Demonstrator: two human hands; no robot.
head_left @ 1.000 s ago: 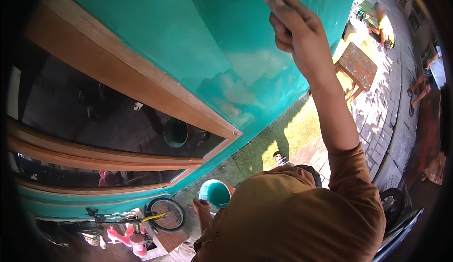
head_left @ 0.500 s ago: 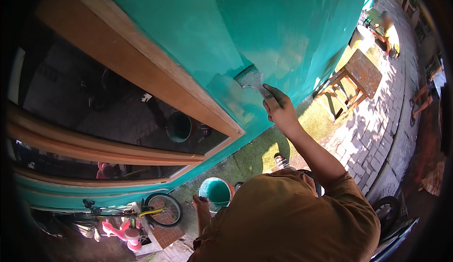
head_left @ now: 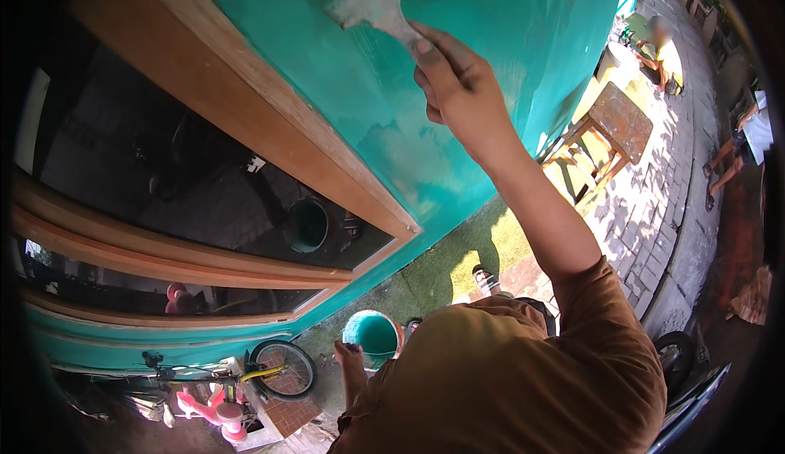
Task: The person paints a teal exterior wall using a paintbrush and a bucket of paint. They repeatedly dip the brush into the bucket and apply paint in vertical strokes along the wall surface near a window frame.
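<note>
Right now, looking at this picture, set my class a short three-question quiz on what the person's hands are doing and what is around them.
1. True or false: the right hand presses a paintbrush against the teal wall.
2. Multiple choice: the left hand is at the rim of
A. a wooden stool
B. a round bucket of teal paint
C. a bicycle wheel
3. Short answer: what frames the dark window to the left of the painted wall?

Key
1. True.
2. B, the paint bucket; whether the fingers grip it cannot be told.
3. A bare wooden frame.
</note>
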